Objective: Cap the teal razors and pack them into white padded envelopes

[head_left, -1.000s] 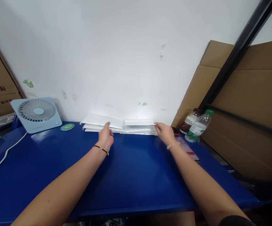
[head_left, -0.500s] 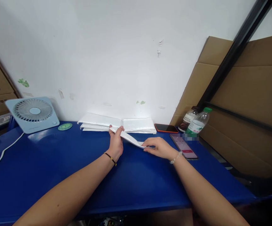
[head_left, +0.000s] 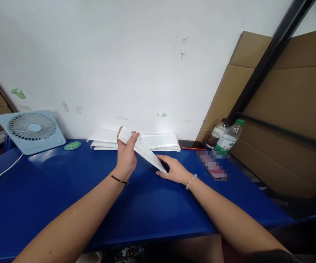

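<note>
A white, flat mailer envelope (head_left: pixel 144 150) is held above the blue table, tilted with its left end raised and its right end low. My left hand (head_left: pixel 126 151) is closed on the upper left end, thumb on the near face and fingers behind. At the lower right end, my right hand (head_left: pixel 171 168) curls round the edge, thumb below and fingers above; a dark gap shows between them. Behind the hands, against the wall, lie two piles of similar white envelopes, a left pile (head_left: pixel 101 138) partly hidden by my left hand and a right pile (head_left: pixel 162 141).
On the blue table (head_left: pixel 73 182), a light blue fan (head_left: pixel 33 128) and a green round disc (head_left: pixel 72 145) are at the left. At the right are a red-edged phone (head_left: pixel 192 145), a second phone (head_left: pixel 212 166), a brown-capped bottle (head_left: pixel 218 133) and a green-capped bottle (head_left: pixel 229 138). Cardboard (head_left: pixel 289 109) stands beyond.
The envelope's left end has risen with my left hand, which moved left and up, so the envelope slants more steeply. My right hand has shifted slightly left. The view has moved a little.
</note>
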{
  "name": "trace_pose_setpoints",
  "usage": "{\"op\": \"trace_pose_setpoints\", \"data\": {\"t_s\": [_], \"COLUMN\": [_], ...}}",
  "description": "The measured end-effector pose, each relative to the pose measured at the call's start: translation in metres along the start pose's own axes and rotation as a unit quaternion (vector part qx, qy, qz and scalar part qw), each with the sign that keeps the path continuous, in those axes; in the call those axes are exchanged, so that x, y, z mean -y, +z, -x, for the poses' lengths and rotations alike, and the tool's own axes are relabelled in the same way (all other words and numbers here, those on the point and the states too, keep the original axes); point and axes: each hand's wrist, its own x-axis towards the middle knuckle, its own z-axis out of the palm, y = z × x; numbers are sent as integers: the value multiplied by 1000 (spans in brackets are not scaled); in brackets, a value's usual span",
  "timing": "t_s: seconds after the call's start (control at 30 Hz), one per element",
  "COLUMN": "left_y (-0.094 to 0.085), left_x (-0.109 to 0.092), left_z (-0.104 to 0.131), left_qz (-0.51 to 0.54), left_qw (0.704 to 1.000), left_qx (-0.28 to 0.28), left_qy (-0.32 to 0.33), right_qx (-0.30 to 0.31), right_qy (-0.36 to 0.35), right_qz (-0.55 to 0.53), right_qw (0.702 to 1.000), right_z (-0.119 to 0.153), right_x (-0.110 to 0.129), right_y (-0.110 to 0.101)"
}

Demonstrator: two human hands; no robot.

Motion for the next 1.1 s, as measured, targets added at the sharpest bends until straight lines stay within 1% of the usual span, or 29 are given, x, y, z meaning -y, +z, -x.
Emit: {"op": "trace_pose_setpoints", "data": {"t_s": [0.07, 0.17, 0.23, 0.3, 0.4, 0.5, 0.6, 0.73, 0.8, 0.93, 1.03, 1.1], "left_y": [-2, -6, -8, -9, -11, -17, -20, -16, -13, -9, -7, -6], "left_x": [2, 9, 13, 16, 18, 17, 11, -6, -16, -34, -49, -60], "left_z": [-5, -11, -13, -13, -14, -18, -23, -21, -18, -13, -12, -13], "left_qz": [31, 70, 78, 82, 74, 55, 49, 27, -1, -58, -79, -85], "left_qw": [999, 993, 991, 991, 991, 992, 995, 996, 995, 988, 983, 981], "left_qx": [-34, -92, -108, -108, -109, -111, -83, -20, 14, 73, 99, 107], "left_qy": [-12, -19, -10, 3, 6, 10, 36, 77, 96, 122, 133, 140], "right_qx": [-43, -120, -160, -169, -140, -101, -54, -7, 1, 11, 32, 41], "right_qy": [-2, 16, 37, 63, 72, 39, 15, 1, -2, -2, -25, -31], "right_qz": [22, 61, 83, 105, 128, 134, 129, 98, 86, 74, 76, 82], "right_qw": [999, 991, 983, 978, 979, 985, 990, 995, 996, 997, 996, 995], "right_z": [0, 1, 1, 0, -1, 0, 2, 2, 0, -12, -19, -20], "right_x": [7, 18, 24, 26, 21, 8, -2, -3, -1, 3, 3, 0], "right_y": [0, -1, 1, 4, 8, 6, -2, -7, -2, 13, 20, 21]}}
